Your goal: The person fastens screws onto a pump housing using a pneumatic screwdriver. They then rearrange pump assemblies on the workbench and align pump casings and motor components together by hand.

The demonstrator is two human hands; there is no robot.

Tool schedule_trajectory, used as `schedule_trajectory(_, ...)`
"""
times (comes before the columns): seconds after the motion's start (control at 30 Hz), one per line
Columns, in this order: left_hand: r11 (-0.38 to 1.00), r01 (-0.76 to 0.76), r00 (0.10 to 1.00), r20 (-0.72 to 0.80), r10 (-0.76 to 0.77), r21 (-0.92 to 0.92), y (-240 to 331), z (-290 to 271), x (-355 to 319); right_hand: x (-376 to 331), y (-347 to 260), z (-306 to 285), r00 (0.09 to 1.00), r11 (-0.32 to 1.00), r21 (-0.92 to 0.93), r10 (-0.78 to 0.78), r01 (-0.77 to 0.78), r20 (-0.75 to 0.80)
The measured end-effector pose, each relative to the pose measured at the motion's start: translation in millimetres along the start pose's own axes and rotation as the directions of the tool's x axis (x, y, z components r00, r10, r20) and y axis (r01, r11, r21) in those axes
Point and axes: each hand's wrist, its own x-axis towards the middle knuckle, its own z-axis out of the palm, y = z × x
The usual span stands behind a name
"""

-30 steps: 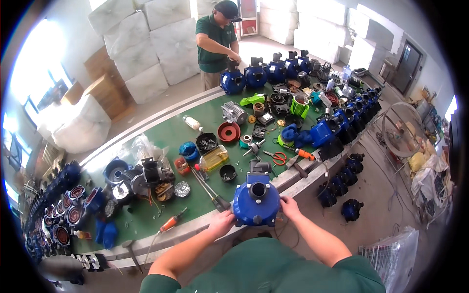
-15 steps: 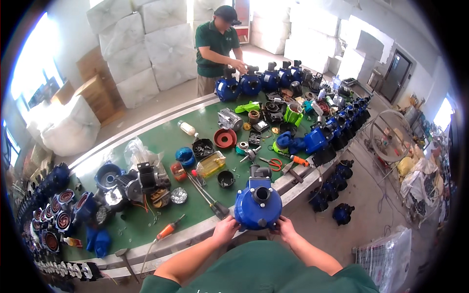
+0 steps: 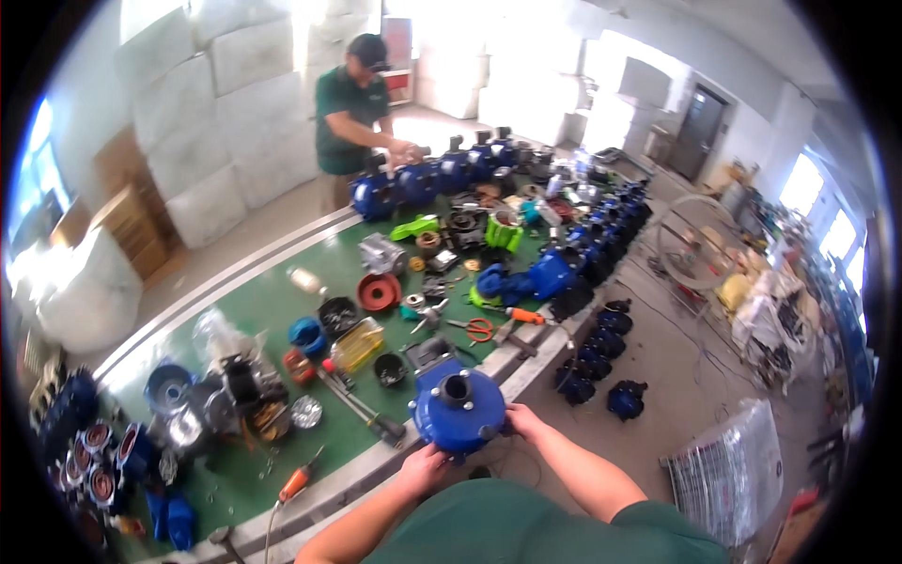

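Note:
A blue pump (image 3: pixel 481 414) with a round body, a dark port on its face and a grey outlet fitting (image 3: pixel 430 352) on top is between my hands at the bench's near edge. It leans, its outlet end pointing away and to the left. My left hand (image 3: pixel 426 467) grips its lower left underside, with the fingers partly hidden beneath. On its right side my right hand (image 3: pixel 522 423) holds the rim, fingertips hidden behind the body. Left of the pump lie long-handled tools (image 3: pixel 362 404) and a small black cup (image 3: pixel 388 369).
Across the green bench (image 3: pixel 272 296) a co-worker (image 3: pixel 352 122) has hands on another blue pump (image 3: pixel 415 183). Scissors (image 3: pixel 479 329), an orange-handled tool (image 3: pixel 524 316) and a hammer (image 3: pixel 516 339) lie right of mine. A corded orange tool (image 3: pixel 296 481) lies near left. Dark pumps (image 3: pixel 627 399) stand on the floor.
The pump has tipped from nearly upright, its outlet now leaning away to the left; my right hand has risen along its side. The whole view has shifted, so the bench appears further left.

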Motion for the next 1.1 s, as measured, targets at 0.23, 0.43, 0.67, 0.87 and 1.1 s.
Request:
schedule_trajectory(0.23,0.999,0.028,0.981,-0.193,-0.023,0.025,15.4,4.1,7.7,-52.3,-25.9,16.4,0.918,0.760,-0.648,-0.286,0.042,-0.276)
schedule_trajectory(0.43,0.997,-0.020,0.994,-0.104,0.029,0.080,16.4,7.6,-1.5,-43.1,-32.5,13.5,0.936,0.642,-0.767,-0.264,-0.010,-0.234)
schedule_trajectory(0.67,0.995,0.096,0.976,-0.191,-0.102,-0.042,7.9,9.6,1.5,-64.4,-70.1,28.1,0.958,0.427,-0.899,-0.203,-0.102,-0.205)
schedule_trajectory(0.87,1.000,-0.010,0.987,-0.160,0.006,-0.021,9.1,-4.2,1.0,-46.9,-54.2,22.8,0.958,0.453,-0.886,-0.196,-0.099,-0.207)
schedule_trajectory(1.1,0.833,0.383,0.699,-0.465,-0.544,-0.399,-23.9,1.6,30.5,-47.8,-51.5,13.0,0.981,0.435,-0.898,-0.139,-0.063,-0.136)
